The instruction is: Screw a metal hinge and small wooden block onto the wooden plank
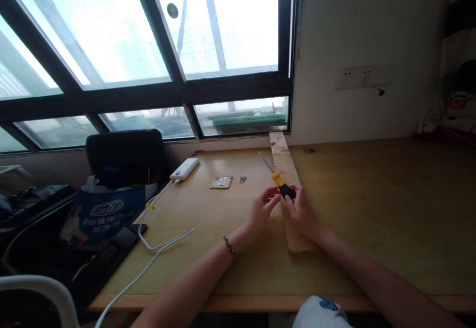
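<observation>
A screwdriver (pixel 284 189) with a yellow and black handle is in my right hand (pixel 302 214), its thin shaft slanting up and to the left. My left hand (pixel 262 208) is beside the handle, thumb and fingers curled together. What those fingers hold, if anything, is too small to make out. Beneath the hands lies a long wooden board (pixel 292 171), running from near me toward the window. Left of it, several dark screws (pixel 243 180) rest on the table beside a small piece carrying metal plates (pixel 222 181), perhaps a hinge.
A white power bank (pixel 185 168) with a white cable (pixel 163 245) lies on the left of the wooden table (pixel 372 209). A dark chair (pixel 126 154) and a blue bag (pixel 106 214) stand past its left edge. Wall sockets (pixel 357 77) are at the right.
</observation>
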Demonstrator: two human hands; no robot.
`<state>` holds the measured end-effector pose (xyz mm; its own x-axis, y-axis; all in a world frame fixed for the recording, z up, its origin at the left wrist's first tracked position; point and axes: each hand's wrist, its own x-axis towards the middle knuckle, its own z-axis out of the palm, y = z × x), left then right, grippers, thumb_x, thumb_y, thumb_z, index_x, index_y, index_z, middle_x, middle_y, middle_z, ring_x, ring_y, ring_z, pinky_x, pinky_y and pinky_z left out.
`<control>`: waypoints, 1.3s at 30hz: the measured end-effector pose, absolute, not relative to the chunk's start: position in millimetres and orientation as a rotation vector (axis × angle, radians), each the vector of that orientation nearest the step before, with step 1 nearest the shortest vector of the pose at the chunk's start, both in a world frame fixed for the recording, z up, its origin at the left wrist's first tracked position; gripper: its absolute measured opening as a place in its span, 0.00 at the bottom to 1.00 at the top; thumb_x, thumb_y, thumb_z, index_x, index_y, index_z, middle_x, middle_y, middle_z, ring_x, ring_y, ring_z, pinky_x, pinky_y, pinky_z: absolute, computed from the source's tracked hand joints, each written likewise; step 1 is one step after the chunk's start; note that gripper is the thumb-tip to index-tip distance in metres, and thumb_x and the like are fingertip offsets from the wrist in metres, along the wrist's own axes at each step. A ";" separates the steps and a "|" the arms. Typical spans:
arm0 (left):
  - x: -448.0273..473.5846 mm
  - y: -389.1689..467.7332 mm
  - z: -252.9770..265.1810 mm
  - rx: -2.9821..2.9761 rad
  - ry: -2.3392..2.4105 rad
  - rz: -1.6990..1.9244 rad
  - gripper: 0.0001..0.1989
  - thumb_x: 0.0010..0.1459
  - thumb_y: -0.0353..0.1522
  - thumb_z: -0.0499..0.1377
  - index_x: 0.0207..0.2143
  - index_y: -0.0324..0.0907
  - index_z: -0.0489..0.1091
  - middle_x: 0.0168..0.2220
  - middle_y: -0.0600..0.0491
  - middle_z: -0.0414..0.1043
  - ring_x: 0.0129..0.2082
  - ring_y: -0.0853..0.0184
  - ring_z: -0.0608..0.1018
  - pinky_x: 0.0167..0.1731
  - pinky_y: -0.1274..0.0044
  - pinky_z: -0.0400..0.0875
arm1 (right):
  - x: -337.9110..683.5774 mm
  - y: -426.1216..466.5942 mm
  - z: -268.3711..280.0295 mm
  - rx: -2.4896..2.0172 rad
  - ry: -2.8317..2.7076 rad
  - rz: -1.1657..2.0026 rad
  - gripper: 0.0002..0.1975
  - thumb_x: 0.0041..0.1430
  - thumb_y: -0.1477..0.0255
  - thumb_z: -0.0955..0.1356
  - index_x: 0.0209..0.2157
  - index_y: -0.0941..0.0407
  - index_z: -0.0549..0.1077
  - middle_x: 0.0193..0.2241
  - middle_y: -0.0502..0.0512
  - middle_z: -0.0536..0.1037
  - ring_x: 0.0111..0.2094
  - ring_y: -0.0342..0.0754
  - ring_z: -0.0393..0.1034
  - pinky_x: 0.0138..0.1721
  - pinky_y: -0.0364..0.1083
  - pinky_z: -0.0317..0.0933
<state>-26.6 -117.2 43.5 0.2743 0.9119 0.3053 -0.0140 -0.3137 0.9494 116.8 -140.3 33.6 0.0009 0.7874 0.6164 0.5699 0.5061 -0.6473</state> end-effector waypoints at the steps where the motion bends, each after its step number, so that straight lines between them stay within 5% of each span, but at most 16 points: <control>1: -25.1 -118.5 44.1 1.532 0.825 1.205 0.15 0.51 0.39 0.58 0.38 0.39 0.68 0.36 0.49 0.73 0.36 0.67 0.75 0.37 0.75 0.69 | 112.0 -145.8 35.0 -1.142 -1.750 0.238 0.14 0.59 0.72 0.58 0.47 0.56 0.54 0.41 0.61 0.65 0.41 0.51 0.64 0.42 0.53 0.63; 9: -34.7 -98.6 37.4 1.372 0.975 1.207 0.15 0.51 0.42 0.54 0.32 0.38 0.67 0.30 0.52 0.71 0.30 0.68 0.74 0.31 0.77 0.68 | 117.0 -150.9 45.8 -1.082 -2.081 0.112 0.21 0.57 0.67 0.62 0.52 0.53 0.56 0.44 0.60 0.66 0.46 0.56 0.59 0.48 0.59 0.60; 19: -85.9 -57.3 29.7 1.951 2.053 0.839 0.13 0.51 0.40 0.54 0.31 0.39 0.70 0.28 0.47 0.73 0.31 0.62 0.74 0.30 0.76 0.62 | 126.0 -140.7 38.7 -1.136 -2.029 0.065 0.20 0.58 0.67 0.61 0.52 0.55 0.58 0.44 0.61 0.67 0.47 0.56 0.59 0.49 0.59 0.58; 34: -98.5 -46.6 21.4 1.851 2.171 0.774 0.16 0.47 0.43 0.55 0.31 0.43 0.74 0.30 0.47 0.74 0.34 0.59 0.75 0.29 0.76 0.63 | 125.7 -140.2 37.8 -1.138 -2.013 0.098 0.18 0.58 0.69 0.62 0.50 0.54 0.58 0.42 0.60 0.67 0.46 0.55 0.60 0.48 0.59 0.59; 39: -101.8 -43.1 20.4 1.760 2.128 0.832 0.19 0.46 0.43 0.57 0.38 0.42 0.72 0.28 0.49 0.75 0.31 0.60 0.76 0.27 0.77 0.63 | 125.0 -141.0 37.7 -1.161 -2.031 0.108 0.18 0.58 0.69 0.61 0.50 0.56 0.58 0.43 0.61 0.67 0.46 0.55 0.60 0.49 0.58 0.59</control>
